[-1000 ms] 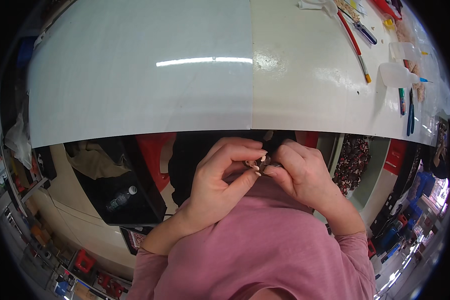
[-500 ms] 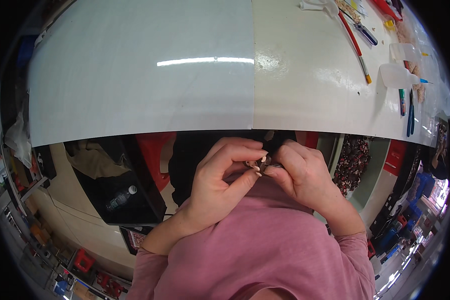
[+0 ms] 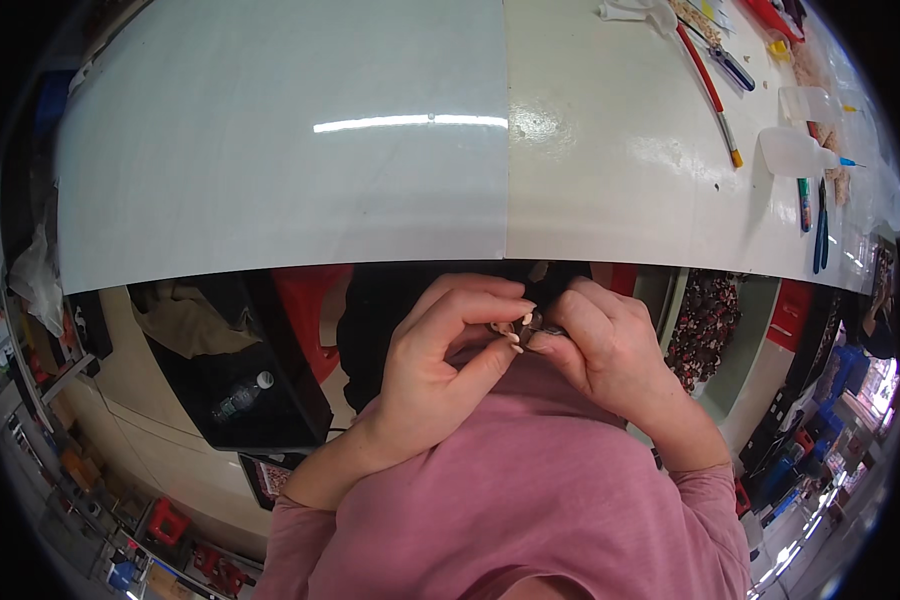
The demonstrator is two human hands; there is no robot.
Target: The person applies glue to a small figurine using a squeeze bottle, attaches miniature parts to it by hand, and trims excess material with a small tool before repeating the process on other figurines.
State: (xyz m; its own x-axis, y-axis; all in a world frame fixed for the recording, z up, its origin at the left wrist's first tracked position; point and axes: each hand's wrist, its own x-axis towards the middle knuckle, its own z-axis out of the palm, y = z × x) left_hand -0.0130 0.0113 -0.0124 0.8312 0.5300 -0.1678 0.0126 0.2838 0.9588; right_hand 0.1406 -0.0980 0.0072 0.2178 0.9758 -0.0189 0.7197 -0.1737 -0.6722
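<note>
In front of my chest, just below the table's near edge, my two hands meet over a small dark and shiny piece [image 3: 527, 330]. My left hand [image 3: 435, 350] has thumb and fingertips curled together around its left side. From the other side my right hand [image 3: 610, 345] grips it between thumb and bent forefinger, the other fingers folded in. The piece is too small and too covered by the fingers to tell its kind.
The pale table [image 3: 290, 190] spans the far side. On its right lie a red-handled brush [image 3: 710, 85], a squeeze bottle [image 3: 795, 152] and blue-handled pliers [image 3: 821, 230]. Below stand a drawer of dark red and white bits [image 3: 708, 325] and a black bin [image 3: 260, 410] holding a clear bottle.
</note>
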